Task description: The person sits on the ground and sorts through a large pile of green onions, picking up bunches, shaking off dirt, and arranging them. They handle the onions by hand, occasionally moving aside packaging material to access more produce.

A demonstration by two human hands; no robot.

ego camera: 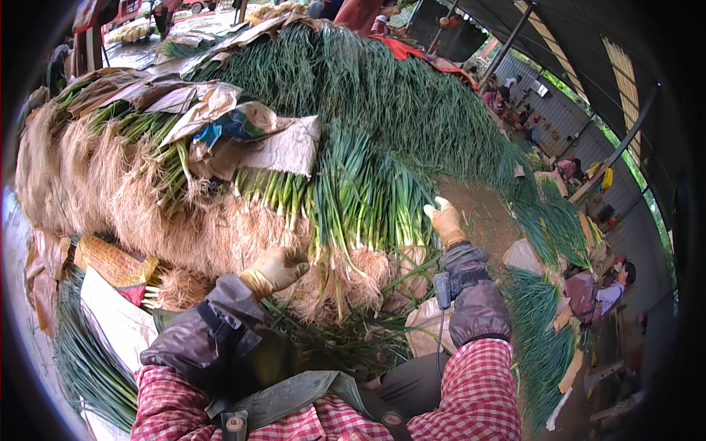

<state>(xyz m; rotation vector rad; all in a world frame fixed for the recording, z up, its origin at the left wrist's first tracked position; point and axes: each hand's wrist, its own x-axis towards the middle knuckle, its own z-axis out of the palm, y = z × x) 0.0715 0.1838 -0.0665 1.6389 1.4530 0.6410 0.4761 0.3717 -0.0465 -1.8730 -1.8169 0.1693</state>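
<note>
In front of me lies a row of green onions (358, 193), leaves pointing away and pale, stringy roots (367, 270) toward me. My left hand (274, 270), in a pale, soiled glove, hovers by the root ends with its fingers curled. Whether anything is between those fingers cannot be told. My right hand (444, 220), gloved alike, is just right of the row's leaves; its fingers are apart and hold nothing. Loose leaves and stalks (353, 336) lie between my arms, below the roots.
A tall heap of green onions (342, 82) rises behind. Woven sacks (281, 149) cover part of the rooted pile at left. A yellow mesh sack (113, 259) lies lower left. More onion bundles (538, 331) line the right, where a person (612, 292) sits. Bare ground (480, 215) shows right of my hand.
</note>
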